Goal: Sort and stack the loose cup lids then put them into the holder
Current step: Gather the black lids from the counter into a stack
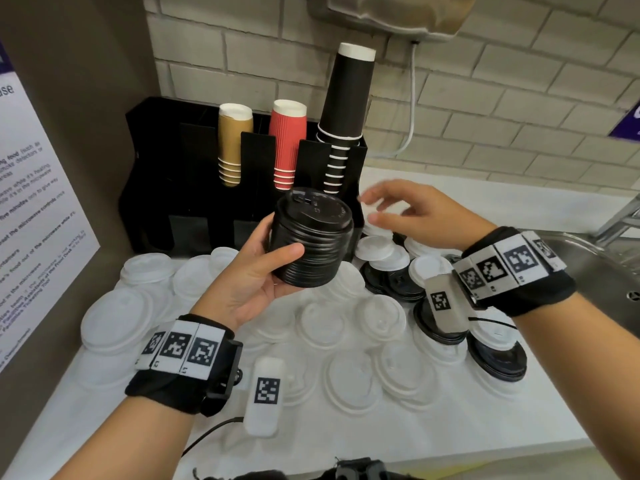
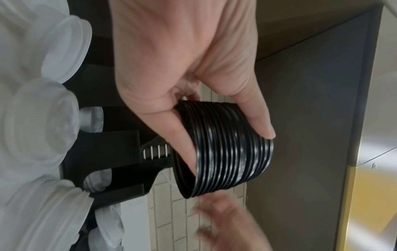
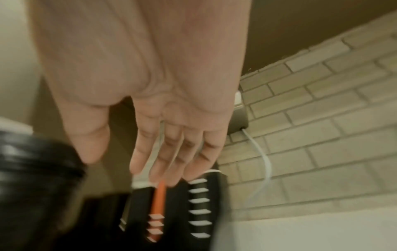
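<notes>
Here the left hand [image 1: 256,271] grasps a stack of black lids [image 1: 311,237] above the white counter [image 1: 450,431], thumb across the near side of the stack and fingers curled round its far side. In the left wrist view the same stack [image 2: 225,152] shows its ribbed rims, pinched between thumb and fingers [image 2: 184,135]. The stack is tilted, its top lid facing toward 1 o'clock, and it is held in front of the black holder [image 1: 166,174], not touching it.

The right hand [image 1: 412,216] lies at 3 o'clock of the stack, near but apart from it, fingers spread and relaxed, holding nothing; the right wrist view confirms the released palm [image 3: 150,84] with straight fingers [image 3: 163,152], though the picture is blurred.

The holder stands at 12 o'clock on the counter against the brick wall [image 1: 485,98]. Its slots carry, from 9 toward 3 o'clock, gold cups [image 1: 233,143], red cups [image 1: 287,143] and a tall column of black cups [image 1: 346,109], all upside down.

Loose white lids [image 1: 346,323] cover the counter from 9 to 5 o'clock of the hands. Loose black lids [image 1: 498,358] lie among them at 3 to 4 o'clock, some under white ones. A metal sink [image 1: 609,265] sits at the counter's 3 o'clock edge, and a printed notice [image 1: 31,202] hangs at 9 o'clock.
</notes>
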`<state>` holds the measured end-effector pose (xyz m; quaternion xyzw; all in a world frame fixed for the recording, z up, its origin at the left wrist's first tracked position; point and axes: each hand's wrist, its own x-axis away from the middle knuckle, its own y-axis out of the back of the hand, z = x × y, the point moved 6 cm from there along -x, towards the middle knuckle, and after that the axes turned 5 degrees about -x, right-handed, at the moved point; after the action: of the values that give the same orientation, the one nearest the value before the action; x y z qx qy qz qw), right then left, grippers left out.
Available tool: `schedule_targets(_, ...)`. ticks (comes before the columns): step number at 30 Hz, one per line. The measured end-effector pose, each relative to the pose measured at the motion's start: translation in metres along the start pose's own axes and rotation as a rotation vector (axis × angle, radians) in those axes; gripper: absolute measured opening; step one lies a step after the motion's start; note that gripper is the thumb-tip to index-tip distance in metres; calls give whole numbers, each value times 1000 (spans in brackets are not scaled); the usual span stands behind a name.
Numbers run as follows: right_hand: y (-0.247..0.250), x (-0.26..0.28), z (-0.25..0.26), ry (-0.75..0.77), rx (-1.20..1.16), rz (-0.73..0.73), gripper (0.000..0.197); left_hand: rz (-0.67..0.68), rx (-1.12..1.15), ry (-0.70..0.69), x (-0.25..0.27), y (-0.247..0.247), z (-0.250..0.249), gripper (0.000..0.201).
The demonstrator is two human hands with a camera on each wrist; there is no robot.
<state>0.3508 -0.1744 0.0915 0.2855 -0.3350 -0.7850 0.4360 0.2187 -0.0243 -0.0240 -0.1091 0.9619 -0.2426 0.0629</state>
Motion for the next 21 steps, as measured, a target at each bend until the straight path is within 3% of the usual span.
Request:
schedule_targets(3,-19,12,-56,-286,382,316,20,5,20,-31,-1,4,-6,75)
schedule_targets(6,-46,29,-97,-494,653,611,26,16,20,-43,-1,4,-10,77)
schedule_targets(13,-50,15,-129,-478,909,459,60,-3,-25,-32,4,6,-14,88)
schedule_targets(17,-49,5,-145,-531,947,481,83,-24,-34,-32,5,7,-15,92)
schedule_targets(21,-55,-3,-155,-568,807,383,81,-40,-42,-26,6,10,-16,93)
